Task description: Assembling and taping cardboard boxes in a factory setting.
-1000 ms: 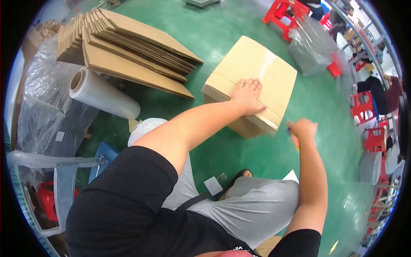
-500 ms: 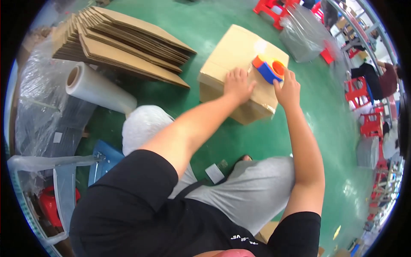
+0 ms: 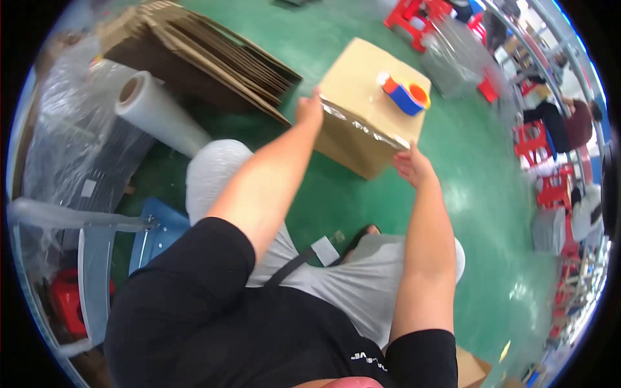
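Note:
A closed cardboard box (image 3: 362, 81) stands on the green floor in front of me, with shiny clear tape along its near top edge. On its top lies a blue and orange tape dispenser (image 3: 406, 101), which neither hand touches. My left hand (image 3: 310, 111) is pressed to the box's left near corner, some fingertips hidden at the edge. At the right near corner, my right hand (image 3: 414, 167) has its thumb up by the edge and its fingers bent against the side. Between them the two hands hold the box.
Flat folded cartons (image 3: 213, 61) stand stacked at the left, beside a roll of clear stretch film (image 3: 158, 113). A blue metal stand (image 3: 155, 226) is near my left knee. Red stools (image 3: 414, 19), a plastic-covered grey bin (image 3: 453, 61) and seated people line the right side.
My left hand has slid left from the box top to its corner. My right hand has left the tape dispenser and dropped to the right corner. The box has turned slightly.

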{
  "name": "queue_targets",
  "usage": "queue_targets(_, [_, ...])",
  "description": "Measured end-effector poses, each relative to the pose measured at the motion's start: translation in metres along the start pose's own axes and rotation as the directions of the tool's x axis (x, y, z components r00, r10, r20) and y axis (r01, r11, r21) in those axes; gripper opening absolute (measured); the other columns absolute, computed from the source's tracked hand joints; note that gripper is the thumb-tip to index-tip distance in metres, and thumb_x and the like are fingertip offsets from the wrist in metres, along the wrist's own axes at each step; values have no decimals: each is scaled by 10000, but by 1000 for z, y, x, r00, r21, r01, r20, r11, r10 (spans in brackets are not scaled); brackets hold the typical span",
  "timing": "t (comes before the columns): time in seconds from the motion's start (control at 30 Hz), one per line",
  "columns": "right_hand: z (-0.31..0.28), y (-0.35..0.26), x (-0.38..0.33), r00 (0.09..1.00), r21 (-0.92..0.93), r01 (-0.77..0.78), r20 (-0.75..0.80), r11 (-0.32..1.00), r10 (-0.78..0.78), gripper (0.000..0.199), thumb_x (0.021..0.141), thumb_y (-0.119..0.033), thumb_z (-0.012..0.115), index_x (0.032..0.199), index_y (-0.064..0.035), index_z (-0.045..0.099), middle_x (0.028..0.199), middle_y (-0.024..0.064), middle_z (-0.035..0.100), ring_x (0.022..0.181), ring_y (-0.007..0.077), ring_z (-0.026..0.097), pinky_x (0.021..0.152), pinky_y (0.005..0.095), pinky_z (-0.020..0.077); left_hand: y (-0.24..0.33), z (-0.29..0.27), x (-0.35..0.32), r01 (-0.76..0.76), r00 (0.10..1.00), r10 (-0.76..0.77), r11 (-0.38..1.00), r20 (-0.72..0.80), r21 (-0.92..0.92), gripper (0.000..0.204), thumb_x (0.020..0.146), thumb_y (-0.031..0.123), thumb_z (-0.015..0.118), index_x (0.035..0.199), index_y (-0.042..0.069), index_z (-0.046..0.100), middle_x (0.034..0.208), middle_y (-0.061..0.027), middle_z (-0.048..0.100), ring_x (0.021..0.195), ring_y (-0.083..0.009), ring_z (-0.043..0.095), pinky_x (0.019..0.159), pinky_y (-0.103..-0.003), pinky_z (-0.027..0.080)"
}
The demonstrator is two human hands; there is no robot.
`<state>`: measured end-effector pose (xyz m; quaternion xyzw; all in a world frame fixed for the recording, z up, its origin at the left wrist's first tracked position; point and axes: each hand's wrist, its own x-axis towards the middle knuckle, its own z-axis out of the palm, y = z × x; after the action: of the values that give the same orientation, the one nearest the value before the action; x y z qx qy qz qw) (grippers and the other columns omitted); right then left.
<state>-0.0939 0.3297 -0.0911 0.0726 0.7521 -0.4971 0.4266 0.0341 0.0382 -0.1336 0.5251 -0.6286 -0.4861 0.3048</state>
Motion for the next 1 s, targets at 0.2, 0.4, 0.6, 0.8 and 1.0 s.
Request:
queue_targets(0.2, [14,20,4,994,-4,58,-93,998,-58,374,968,-465,492,1020,-119,625,982,19,641,911,205,595,762,358,436,-23,-8,8,81,990,-47,963,134,-257,416,899,371,629,845,-40,605,748,-114,632,728,-219,598,694,-372,465])
queue_targets(0.4, [8,31,17,960,-132,187,-187,974,-210,317,957,-430,525,888,-156,670,916,-9,652,838,168,599,679,337,437,-26,-13,3,-121,986,129,989,104,-86,286,889,276,628,846,-7,638,824,-192,656,810,-354,622,737,-424,480])
queue_targets(0.6, [30,37,22,784,-739,132,-329,660,-526,594,941,-528,495,848,21,702,861,205,684,873,342,649,771,421,484,-46,-18,11,-243,968,248,962,-24,126,351,895,366,624,918,16,627,1090,-204,600,888,-402,588,780,-466,472])
queue_targets(0.8, [17,25,24,864,-813,-85,-348,576,-363,620,938,-525,492,892,56,700,890,260,667,829,381,660,806,438,511,-42,1,9,624,752,-587,780,-299,38,489,867,450,640,1100,24,585,1200,-160,601,1065,-341,600,924,-430,501])
queue_targets(1.0, [26,-29,-5,993,-990,73,61,119,-102,382,943,-361,559,1112,-38,672,930,142,691,755,208,662,739,360,542,-36,6,-6,506,825,-486,863,-288,-6,490,920,430,561,1126,-15,558,1179,-206,606,1028,-348,619,868,-447,502])
